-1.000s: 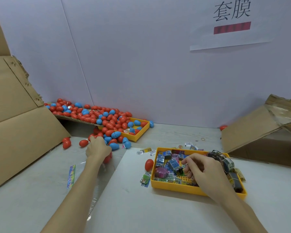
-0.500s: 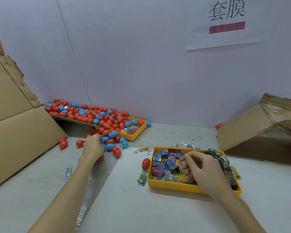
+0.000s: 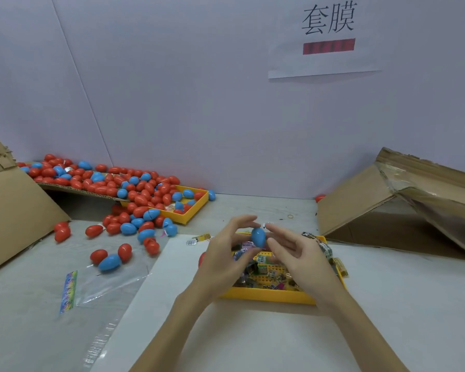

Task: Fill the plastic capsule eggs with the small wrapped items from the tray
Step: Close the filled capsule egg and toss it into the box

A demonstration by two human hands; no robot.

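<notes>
I hold a closed blue capsule egg (image 3: 258, 237) upright between both hands, just above the far end of the yellow tray (image 3: 266, 298). My left hand (image 3: 224, 255) curls round it from the left, and my right hand (image 3: 297, 255) pinches it from the right with thumb and fingertips. Small wrapped items (image 3: 263, 267) fill the tray beneath my hands, which hide part of them. Whether either hand also holds a wrapped item cannot be seen.
A heap of red and blue eggs (image 3: 134, 189) spills from cardboard and a second yellow tray (image 3: 198, 208) at back left. Loose eggs (image 3: 110, 260) lie on a clear plastic bag (image 3: 97, 285). Cardboard panels stand at left (image 3: 11, 224) and right (image 3: 387, 205).
My left hand came back from the egg heap with a blue egg. My right hand lifted out of the tray, and both now meet on the egg above it.
</notes>
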